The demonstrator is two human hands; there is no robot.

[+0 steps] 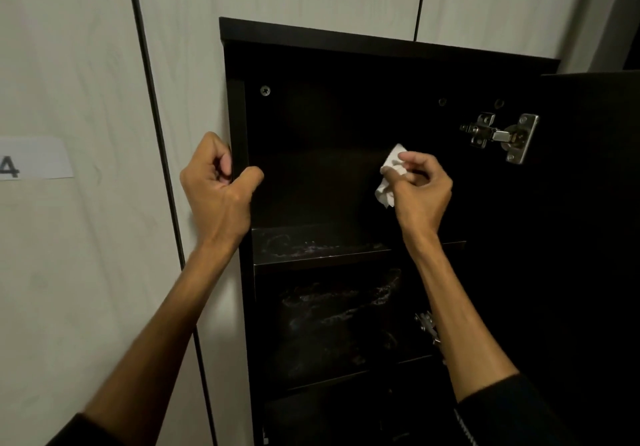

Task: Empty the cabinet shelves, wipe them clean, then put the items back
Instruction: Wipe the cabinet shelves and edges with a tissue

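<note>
The tall black wooden cabinet (346,64) fills the centre and right of the frame, its door (588,237) swung open at the right edge. The left hand (218,186) grips the cabinet's left side panel at centre-left, its fingers (227,163) curled around the front edge with the thumb inside. The right hand (420,192) holds a crumpled white tissue (389,179) at centre frame, pinched between thumb and curled fingers, in front of the top compartment.

The tissue is small and thin. I judge it could tear or shed bits if dragged hard across the dusty boards, and it may only smear the dirt. The silver metal upper hinge (500,135) at upper right sits near the right hand, and a lower hinge (427,326) lies just beside the right forearm; a careless sweep could catch skin or tissue on either. The interior is very dark, so patches could be missed.

The top compartment looks empty, though its depths are too dim to be sure. The upper shelf (311,244) at centre shows pale swirled streaks and carries nothing. The compartment below shows similar whitish marks on its back or floor, and no items are visible there. The lowest part at bottom centre is too dark to tell.
</note>
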